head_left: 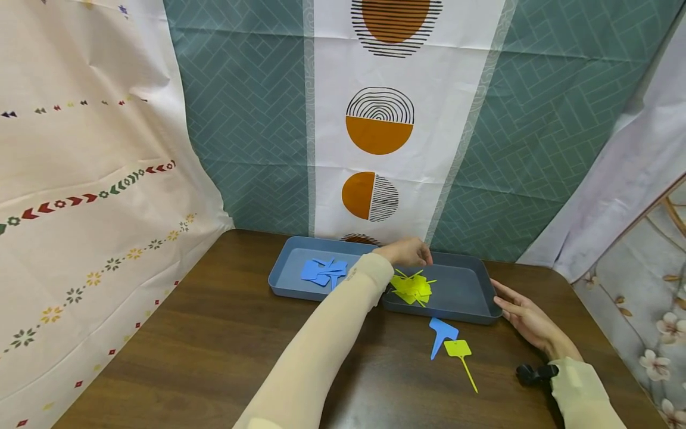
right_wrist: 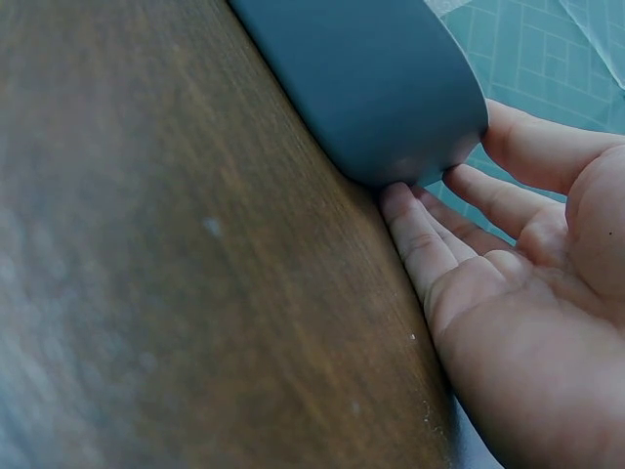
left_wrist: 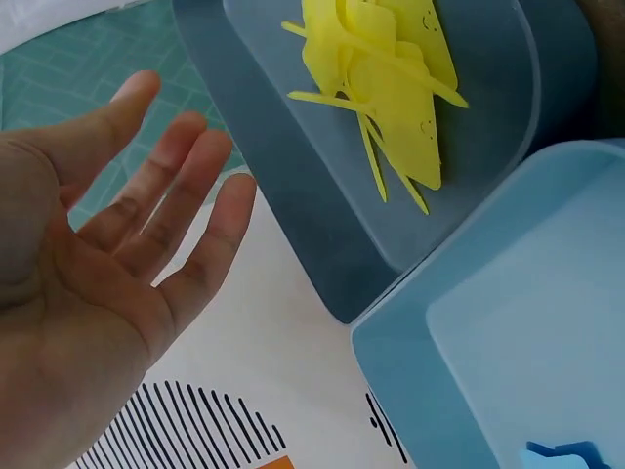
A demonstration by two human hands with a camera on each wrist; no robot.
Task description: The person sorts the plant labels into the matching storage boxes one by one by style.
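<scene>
My left hand (head_left: 407, 251) hovers over the back edge of a dark grey-blue tray (head_left: 466, 286), its fingers loosely bent and nothing between them. In the left wrist view its palm and spread fingers show beside that tray. A pile of yellow plant labels (head_left: 412, 288) lies in the tray's left part. My right hand (head_left: 527, 316) touches the tray's right end with thumb and fairly straight fingertips, low on the outer wall in the right wrist view. In front of the tray, a blue T-shaped plant label (head_left: 442, 335) and a yellow plant label (head_left: 458, 349) lie on the table.
A lighter blue tray (head_left: 286, 280) adjoins the dark tray on the left and holds a pile of blue plant labels (head_left: 324, 271). Both stand on the brown wooden table (head_left: 214, 339), close to a patterned cloth (head_left: 257, 149) behind. Other cloths hang at both sides.
</scene>
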